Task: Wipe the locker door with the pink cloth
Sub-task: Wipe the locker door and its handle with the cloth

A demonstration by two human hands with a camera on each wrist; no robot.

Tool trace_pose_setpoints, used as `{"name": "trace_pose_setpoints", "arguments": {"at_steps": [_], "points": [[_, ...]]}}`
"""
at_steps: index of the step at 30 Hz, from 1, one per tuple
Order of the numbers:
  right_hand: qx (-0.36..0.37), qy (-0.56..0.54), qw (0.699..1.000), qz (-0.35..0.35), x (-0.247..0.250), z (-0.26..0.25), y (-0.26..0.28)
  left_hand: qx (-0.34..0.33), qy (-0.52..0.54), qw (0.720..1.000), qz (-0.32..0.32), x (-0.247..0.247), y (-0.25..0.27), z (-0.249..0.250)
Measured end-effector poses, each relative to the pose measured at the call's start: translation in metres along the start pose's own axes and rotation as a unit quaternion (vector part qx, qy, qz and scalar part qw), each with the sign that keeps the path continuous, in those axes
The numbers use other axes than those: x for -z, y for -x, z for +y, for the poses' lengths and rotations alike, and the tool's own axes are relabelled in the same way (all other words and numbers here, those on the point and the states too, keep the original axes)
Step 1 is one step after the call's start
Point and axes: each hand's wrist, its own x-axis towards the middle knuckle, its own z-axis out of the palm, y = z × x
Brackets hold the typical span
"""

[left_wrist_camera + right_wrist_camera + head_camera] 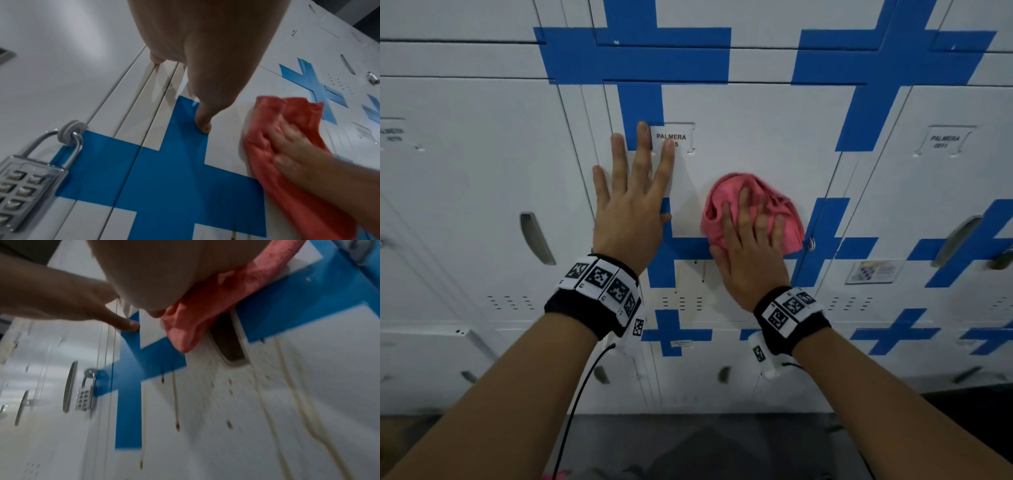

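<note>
The white locker door [751,137] has bare room above the pink cloth [786,214]. The left hand [628,219] lies flat and spread by the door's left edge, holding nothing. The right hand [750,257] presses flat on the bunched pink cloth near the right edge.

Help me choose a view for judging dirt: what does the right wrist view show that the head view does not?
Only the right wrist view: long yellowish drip streaks down the locker door, the recessed handle beside the pink cloth, and a keypad padlock. Only the head view: the PALMERA name label and both marker wristbands. Both: the right hand pressing the cloth on the door, the left hand flat beside it, blue tape crosses.
</note>
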Motion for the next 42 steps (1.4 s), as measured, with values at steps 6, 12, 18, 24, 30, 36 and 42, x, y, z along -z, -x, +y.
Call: {"name": "trace_pose_setpoints", "arguments": {"at_steps": [6,12,18,24,30,36,42], "points": [[-0.001,0.016,0.999,0.038,0.026,-0.021,-0.041,-0.007,-0.003,1.000,0.003,0.000,-0.001,0.000],[0.032,0.033,0.999,-0.008,-0.009,-0.024,-0.013,-0.025,0.002,1.000,0.016,-0.003,-0.001,-0.007],[0.058,0.026,0.995,-0.074,-0.022,-0.024,0.013,-0.028,-0.008,0.999,0.022,-0.002,0.000,-0.007],[0.045,0.035,0.998,0.028,0.020,-0.022,-0.034,-0.033,-0.004,0.999,0.031,-0.004,0.001,-0.005],[0.023,0.026,0.999,0.019,-0.001,-0.036,-0.031,-0.038,-0.002,0.999,0.036,-0.004,0.001,-0.009],[0.051,0.015,0.996,-0.069,-0.030,-0.037,0.009,-0.046,-0.038,0.997,0.050,-0.017,0.012,-0.007],[0.011,-0.003,1.000,0.018,0.012,-0.015,-0.021,-0.035,0.005,0.999,0.002,-0.008,0.016,0.003]]}}
